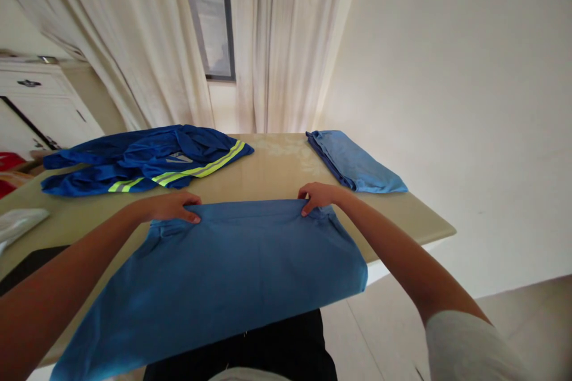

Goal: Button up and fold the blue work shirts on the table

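Note:
Blue trousers [250,274] with a gathered waistband are spread over the table's near side, and their lower part hangs past the front edge. At the waistband's left end, my left hand [172,207] pinches the cloth between thumb and fingers. My right hand [316,195] grips the same band near its right end, thumb on top. Between the two hands the waistband runs nearly straight. The underside of the trousers is hidden.
A dark blue jacket [147,152] with yellow reflective stripes lies crumpled at the table's [277,161] back left. Folded light-blue clothing [357,161] rests at the back right. A white plastic item [20,223] and a black flat object [31,265] are on the left.

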